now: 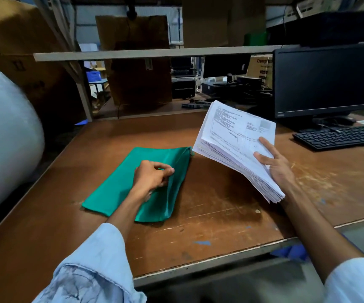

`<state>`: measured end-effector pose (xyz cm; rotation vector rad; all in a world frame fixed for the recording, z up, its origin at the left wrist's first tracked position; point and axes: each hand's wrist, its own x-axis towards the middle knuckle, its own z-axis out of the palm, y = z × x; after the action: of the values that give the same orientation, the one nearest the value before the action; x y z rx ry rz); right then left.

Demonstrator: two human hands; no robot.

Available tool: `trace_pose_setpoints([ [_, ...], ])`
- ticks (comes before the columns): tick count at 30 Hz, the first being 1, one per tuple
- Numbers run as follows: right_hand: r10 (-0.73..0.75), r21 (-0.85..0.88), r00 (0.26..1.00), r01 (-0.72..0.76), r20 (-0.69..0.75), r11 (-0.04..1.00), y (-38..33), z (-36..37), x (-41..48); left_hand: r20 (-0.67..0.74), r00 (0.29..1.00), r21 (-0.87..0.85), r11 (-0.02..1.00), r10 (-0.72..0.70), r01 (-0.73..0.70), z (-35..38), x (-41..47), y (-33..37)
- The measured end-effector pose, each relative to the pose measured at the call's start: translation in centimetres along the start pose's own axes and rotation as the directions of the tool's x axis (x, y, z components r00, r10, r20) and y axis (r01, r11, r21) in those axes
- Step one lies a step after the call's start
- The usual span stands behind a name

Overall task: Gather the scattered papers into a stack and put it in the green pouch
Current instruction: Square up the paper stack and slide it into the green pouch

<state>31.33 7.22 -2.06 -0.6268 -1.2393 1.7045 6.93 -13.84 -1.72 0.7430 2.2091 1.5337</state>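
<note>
A green cloth pouch [119, 189] lies flat on the brown wooden table [220, 215], left of centre. My left hand [151, 174] rests on top of it, fingers curled and pinching the green fabric near its right edge. A thick stack of printed white papers [231, 136] hangs above the table to the right of the pouch, tilted down toward me. My right hand [274, 161] grips that stack at its near right corner, fingers spread over the top sheet and the rest of the hand under it.
A black monitor [321, 82] and a black keyboard [336, 136] stand at the table's back right. A large white roll [3, 132] bulges in at the left. A shelf board [154, 54] crosses above the back edge, with cardboard boxes [137, 62] behind.
</note>
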Motion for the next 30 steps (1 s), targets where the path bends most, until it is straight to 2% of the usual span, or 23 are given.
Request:
trace_pose_setpoints([
  [1,0.005,0.001,1.0,-0.005,0.011,1.0,0.1,-0.1,0.1,0.007,0.998,0.035,0.998,0.055,-0.055,0.0,0.2,-0.2],
  [2,0.016,-0.001,1.0,-0.016,0.024,1.0,0.1,-0.2,0.1,0.002,0.99,0.144,0.979,0.144,-0.143,0.0,0.4,-0.3],
  [4,0.047,-0.02,0.996,-0.046,0.072,0.999,0.1,-0.3,0.2,-0.014,0.946,0.437,0.853,0.323,-0.285,0.2,0.4,-0.3],
  [6,0.071,-0.094,0.986,-0.057,0.151,0.994,0.2,-0.5,0.5,-0.042,0.918,0.541,0.782,0.393,-0.31,0.4,0.2,-0.3],
  [9,0.057,-0.252,0.952,0.021,0.301,0.967,0.2,-0.4,0.9,-0.061,0.933,0.553,0.79,0.355,-0.264,0.1,0.3,-0.3],
  [13,0.212,-0.442,0.857,0.02,0.469,0.897,0.7,-0.3,1.4,-0.038,0.929,0.547,0.785,0.369,-0.29,-0.4,0.1,-0.2],
  [17,0.335,-0.522,0.812,-0.045,0.477,0.852,1.1,-0.3,1.4,-0.084,0.923,0.49,0.822,0.375,-0.289,-0.8,-0.1,0.4],
  [20,0.359,-0.549,0.815,-0.061,0.455,0.834,1.2,-0.2,1.2,-0.062,0.89,0.455,0.806,0.452,-0.378,-0.9,-0.7,0.8],
  [23,0.344,-0.491,0.835,-0.103,0.43,0.865,0.9,0.3,0.7,-0.044,0.86,0.416,0.792,0.509,-0.447,-0.7,-1.2,1.3],
  [26,0.277,-0.439,0.876,-0.086,0.394,0.895,0.6,0.6,0.1,0.04,0.869,0.409,0.785,0.494,-0.465,-0.6,-1.7,1.7],
  [30,0.193,-0.341,0.945,-0.096,0.263,0.935,0.4,0.9,-0.1,0.097,0.895,0.366,0.821,0.435,-0.438,-0.8,-2.6,2.4],
])
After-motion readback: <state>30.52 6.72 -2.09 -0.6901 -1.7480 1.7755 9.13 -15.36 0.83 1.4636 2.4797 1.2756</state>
